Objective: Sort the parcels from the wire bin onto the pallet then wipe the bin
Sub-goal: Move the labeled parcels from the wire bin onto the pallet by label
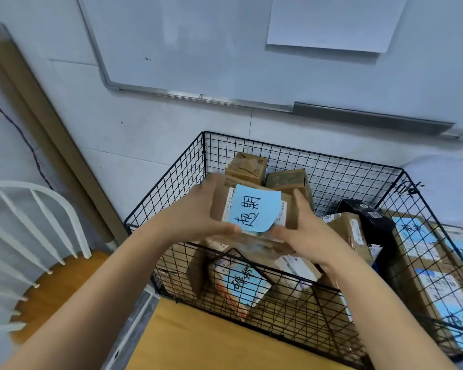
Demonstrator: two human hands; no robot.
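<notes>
Left hand and right hand raised side by side over the open top of the wire bin, forearms reaching in from the lower corners. Between them, a cardboard parcel, tilted toward the camera and held above the bin's front rim. Left fingers curled round the parcel's left edge, thumb along its lower edge; right fingers wrapped up its right edge, thumb underneath. Blue sticky note with handwritten characters on the parcel's face, lower corner lifting just beside the left thumb.

Below and behind the hands, more parcels heaped in the bin: a small carton and a taped box at the back, a black box to the right, a blue-labelled packet against the front mesh. Labelled cartons seen through the right mesh; inside or outside, cannot tell.

Bin on a wooden surface, its back against the wall under a whiteboard. White-backed chair near the left; bare wood in front.
</notes>
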